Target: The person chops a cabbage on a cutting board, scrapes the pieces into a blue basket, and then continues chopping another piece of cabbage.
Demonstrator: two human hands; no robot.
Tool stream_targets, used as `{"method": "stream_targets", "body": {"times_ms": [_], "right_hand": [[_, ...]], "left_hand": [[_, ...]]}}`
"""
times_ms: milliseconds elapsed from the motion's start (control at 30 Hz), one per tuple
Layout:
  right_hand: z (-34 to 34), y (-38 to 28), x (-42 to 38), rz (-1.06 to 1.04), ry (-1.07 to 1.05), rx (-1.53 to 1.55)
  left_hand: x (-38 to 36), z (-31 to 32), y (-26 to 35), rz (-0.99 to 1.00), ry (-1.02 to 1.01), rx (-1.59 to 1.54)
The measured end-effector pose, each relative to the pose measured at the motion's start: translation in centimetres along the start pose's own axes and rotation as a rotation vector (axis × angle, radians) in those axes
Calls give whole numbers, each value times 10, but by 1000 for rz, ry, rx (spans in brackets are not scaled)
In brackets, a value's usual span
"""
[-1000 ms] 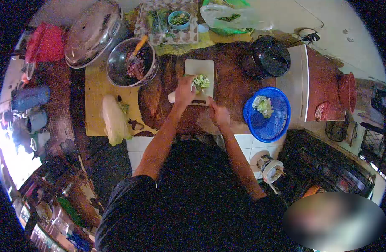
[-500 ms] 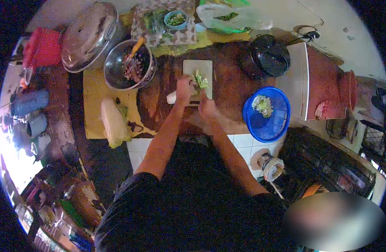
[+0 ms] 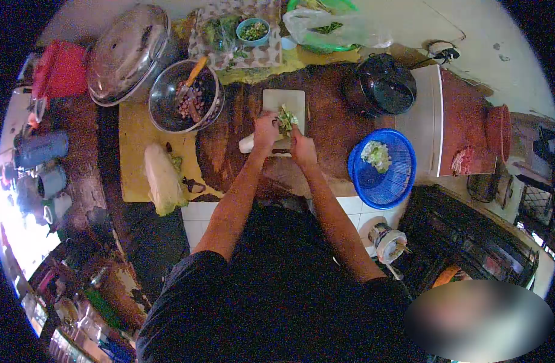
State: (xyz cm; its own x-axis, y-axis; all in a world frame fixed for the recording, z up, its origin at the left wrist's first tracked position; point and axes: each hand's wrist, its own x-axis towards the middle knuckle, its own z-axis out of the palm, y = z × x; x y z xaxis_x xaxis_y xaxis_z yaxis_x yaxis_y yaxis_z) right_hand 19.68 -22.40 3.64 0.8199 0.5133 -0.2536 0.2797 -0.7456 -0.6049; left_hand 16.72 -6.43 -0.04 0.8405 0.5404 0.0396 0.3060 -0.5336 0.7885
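A white cutting board (image 3: 283, 98) lies on the dark wooden table in front of me. My left hand (image 3: 266, 132) is closed over a pale leafy vegetable (image 3: 246, 144), whose white end sticks out to the left past the board. Cut green and white pieces (image 3: 285, 118) lie on the board beside my fingers. My right hand (image 3: 303, 148) is closed at the board's right edge, close to the cut pieces. What it grips is hidden, and no blade can be made out.
On the right, a blue colander (image 3: 383, 187) holds chopped pale vegetable, with a black pot (image 3: 380, 91) behind it. Left stands a clear bowl (image 3: 162, 100) with diced pieces and an orange-handled utensil. A pale bundle (image 3: 162, 178) rests front left; an egg tray (image 3: 205, 54) sits behind.
My right hand has shifted slightly and turned at the board's edge. My left hand stays on the vegetable. The whole view has tilted a little, so the table things appear slightly lower.
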Motion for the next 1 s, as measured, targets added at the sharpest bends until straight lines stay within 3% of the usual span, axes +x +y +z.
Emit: {"method": "stream_targets", "body": {"times_ms": [133, 233, 333, 433, 533, 633, 700, 767, 833, 900, 933, 1000], "right_hand": [[15, 4, 6, -10, 3, -38], [12, 25, 20, 148, -104, 327], [-20, 11, 11, -147, 85, 162], [-24, 14, 1, -232, 147, 121], [-17, 18, -28, -170, 127, 66], [-46, -23, -66, 115, -97, 65], [-32, -32, -69, 198, -102, -187], [-11, -20, -73, 179, -31, -221], [23, 17, -62, 54, 128, -36], [17, 13, -53, 62, 130, 100], [17, 14, -50, 64, 132, 168], [19, 23, -46, -120, 288, 156]], "left_hand": [[2, 11, -11, 6, -25, 95], [2, -2, 8, -49, -63, 98], [3, -7, 14, -74, -134, 96], [4, -3, 1, -9, -111, 87], [0, -7, -10, 46, -104, 50], [-3, -14, -7, 108, -156, 94], [-4, -17, -1, 129, -186, 166], [-6, -16, 2, 121, -213, 252], [-5, -13, -6, 156, -249, 173], [-6, -15, -10, 181, -271, 97], [-10, -11, -19, 224, -196, 154], [-21, -6, -34, 312, -46, 264]]}}
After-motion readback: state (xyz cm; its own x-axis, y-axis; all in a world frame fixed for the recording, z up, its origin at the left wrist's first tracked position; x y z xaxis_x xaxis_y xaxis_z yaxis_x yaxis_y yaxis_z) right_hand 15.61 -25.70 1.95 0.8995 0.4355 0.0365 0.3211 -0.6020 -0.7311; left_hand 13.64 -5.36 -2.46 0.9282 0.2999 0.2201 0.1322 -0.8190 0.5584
